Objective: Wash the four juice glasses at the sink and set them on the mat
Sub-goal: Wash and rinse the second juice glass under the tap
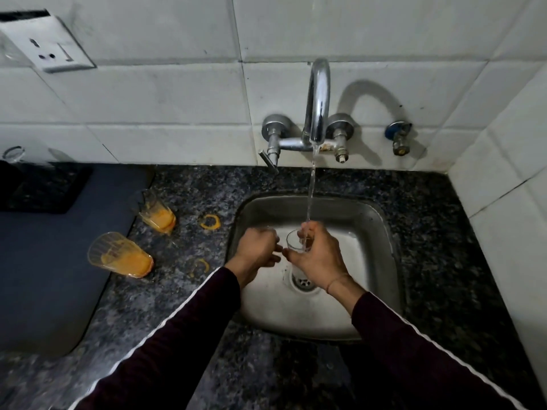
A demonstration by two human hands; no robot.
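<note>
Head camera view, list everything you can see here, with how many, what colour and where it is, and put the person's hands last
Dirty juice glasses: two, clear with orange residue, on the counter left of the sink; second at.
Glass being rinsed: one, clear, under the water stream over the sink.
Upturned glass: one, clear, far left on the black mat.
Black mat: one, far left by the wall.
Blue mat: one, left counter.
Juice rings: two, orange, on the counter; other at.
Sink: one, steel, centre.
Tap: one, chrome, running.
Valve: one, blue-capped, wall right.
Socket: one, white, upper left.
Left hand: curled, apparently empty.
Right hand: holds the rinsed glass.
</note>
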